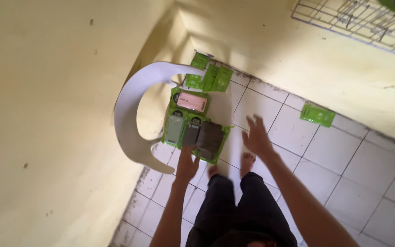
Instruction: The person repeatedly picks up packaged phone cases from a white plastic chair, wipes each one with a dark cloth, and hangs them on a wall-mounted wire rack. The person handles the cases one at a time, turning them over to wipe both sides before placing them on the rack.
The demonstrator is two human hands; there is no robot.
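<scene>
Looking straight down here: a white plastic chair (131, 123) sits in the corner of pale yellow walls (46, 114), and its seat is loaded with green packages (193, 126). From the centre of the view, that pile is at about 10 o'clock. On the green packs there's a pinkish flat rectangular device (192, 102) at the far end, a greyish-green one (175, 129) to its near left, and a dark grey box (209, 138) at the near right corner. The view is smeared by motion, so I can only guess they're power banks or similar.

The left hand (186, 165) is right at the near edge of the pile, just below the dark grey box, fingers loosely spread and not gripping anything. Can't tell for sure if it touches the pack edge. The right hand (257, 136) hovers at about 3 o'clock from the pile, over the white floor tiles (344, 164), fingers splayed wide, holding nothing.

More green packs (211, 77) lean against the wall at 12 o'clock from the chair seat, and one lone green pack (317, 115) lies on the floor by the wall, well apart at 3 o'clock. A white wire rack (357, 20) hangs at the top right. Bare feet (247, 161) and black trousers (238, 210) fill the bottom.
</scene>
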